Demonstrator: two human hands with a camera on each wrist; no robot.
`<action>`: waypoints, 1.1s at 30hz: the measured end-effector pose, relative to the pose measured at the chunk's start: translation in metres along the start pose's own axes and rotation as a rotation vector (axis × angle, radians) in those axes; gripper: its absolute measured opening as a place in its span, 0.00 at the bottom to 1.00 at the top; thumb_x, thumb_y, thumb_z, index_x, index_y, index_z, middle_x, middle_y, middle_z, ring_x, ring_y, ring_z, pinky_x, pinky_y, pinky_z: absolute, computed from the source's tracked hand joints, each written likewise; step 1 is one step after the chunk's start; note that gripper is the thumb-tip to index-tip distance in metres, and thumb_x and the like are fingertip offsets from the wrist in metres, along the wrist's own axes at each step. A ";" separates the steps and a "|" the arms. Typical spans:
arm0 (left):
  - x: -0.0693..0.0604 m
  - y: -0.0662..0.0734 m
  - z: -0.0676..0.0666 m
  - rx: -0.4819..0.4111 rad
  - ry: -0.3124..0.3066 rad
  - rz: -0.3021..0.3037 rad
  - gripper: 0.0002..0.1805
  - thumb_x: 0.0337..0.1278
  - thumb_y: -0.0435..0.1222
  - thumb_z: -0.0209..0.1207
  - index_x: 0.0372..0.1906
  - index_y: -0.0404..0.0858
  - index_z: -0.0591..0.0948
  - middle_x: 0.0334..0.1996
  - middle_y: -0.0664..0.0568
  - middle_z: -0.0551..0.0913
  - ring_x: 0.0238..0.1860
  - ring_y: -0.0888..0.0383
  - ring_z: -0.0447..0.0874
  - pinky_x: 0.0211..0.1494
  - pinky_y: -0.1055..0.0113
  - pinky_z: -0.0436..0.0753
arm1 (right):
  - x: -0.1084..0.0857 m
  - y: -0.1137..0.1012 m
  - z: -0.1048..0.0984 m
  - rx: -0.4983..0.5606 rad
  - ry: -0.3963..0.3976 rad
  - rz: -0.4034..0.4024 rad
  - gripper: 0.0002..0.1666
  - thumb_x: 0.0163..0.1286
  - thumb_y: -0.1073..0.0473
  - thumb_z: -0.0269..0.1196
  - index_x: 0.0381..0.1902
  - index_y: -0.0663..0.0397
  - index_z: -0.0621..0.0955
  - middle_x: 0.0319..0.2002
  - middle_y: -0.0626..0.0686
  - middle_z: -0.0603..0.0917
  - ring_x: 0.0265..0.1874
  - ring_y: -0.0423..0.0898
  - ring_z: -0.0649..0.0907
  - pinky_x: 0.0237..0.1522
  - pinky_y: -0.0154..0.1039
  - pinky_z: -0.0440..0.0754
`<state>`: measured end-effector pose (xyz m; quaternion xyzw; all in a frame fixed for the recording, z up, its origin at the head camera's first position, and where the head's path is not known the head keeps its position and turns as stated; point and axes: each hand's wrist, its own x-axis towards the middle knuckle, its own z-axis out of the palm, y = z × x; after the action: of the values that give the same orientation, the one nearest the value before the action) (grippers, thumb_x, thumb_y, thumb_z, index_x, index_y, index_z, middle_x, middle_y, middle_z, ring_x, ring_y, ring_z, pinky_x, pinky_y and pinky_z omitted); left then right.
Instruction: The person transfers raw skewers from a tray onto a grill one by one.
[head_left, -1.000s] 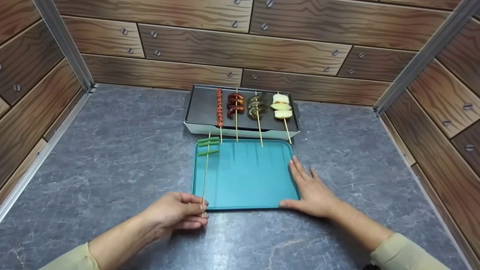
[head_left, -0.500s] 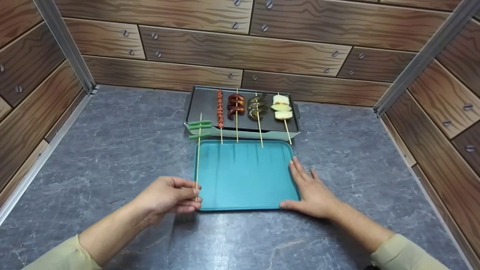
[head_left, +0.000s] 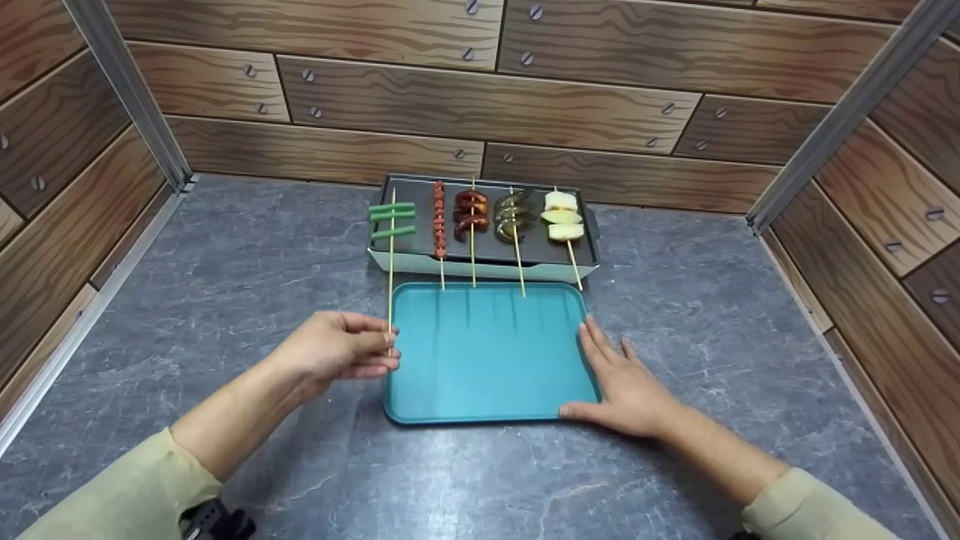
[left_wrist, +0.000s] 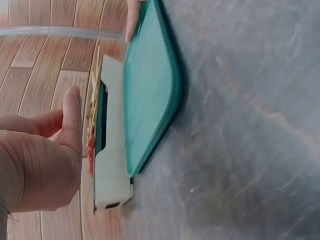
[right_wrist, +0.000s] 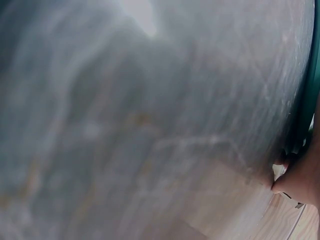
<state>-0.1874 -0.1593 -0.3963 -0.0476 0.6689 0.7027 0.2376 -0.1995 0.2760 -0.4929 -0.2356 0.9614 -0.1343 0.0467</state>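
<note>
My left hand (head_left: 337, 349) pinches the lower end of a wooden skewer threaded with several green vegetable sticks (head_left: 392, 220). Those green pieces hang over the left end of the dark grill plate (head_left: 412, 247); whether they touch it I cannot tell. In the left wrist view the back of the left hand (left_wrist: 47, 160) hides the skewer. My right hand (head_left: 626, 386) rests with straight fingers on the right edge of the teal tray (head_left: 487, 360), thumb at its near corner. Only a little of that hand (right_wrist: 302, 182) shows in the right wrist view.
On the grill lie a red skewer (head_left: 439, 221), a brown glazed skewer (head_left: 472, 214), a dark greenish shrimp-like skewer (head_left: 514, 214) and a pale sliced-vegetable skewer (head_left: 563, 216). Their stick ends overhang the tray's far edge. Wood-patterned walls (head_left: 375, 90) enclose the grey marbled table (head_left: 262, 247).
My left hand has carried the green skewer forward and slightly left, from above the tray to above the grill's left end. The right hand and tray have stayed put.
</note>
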 end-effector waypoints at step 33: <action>0.099 0.036 -0.027 0.029 0.048 -0.021 0.20 0.77 0.28 0.59 0.66 0.22 0.76 0.31 0.47 0.90 0.31 0.59 0.92 0.42 0.68 0.91 | 0.000 0.002 0.002 -0.005 0.004 -0.009 0.77 0.62 0.17 0.63 0.85 0.66 0.47 0.85 0.65 0.41 0.81 0.65 0.56 0.80 0.72 0.45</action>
<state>-0.2957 -0.1581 -0.4044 -0.0680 0.6840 0.6891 0.2293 -0.2005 0.2770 -0.4950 -0.2399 0.9607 -0.1326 0.0434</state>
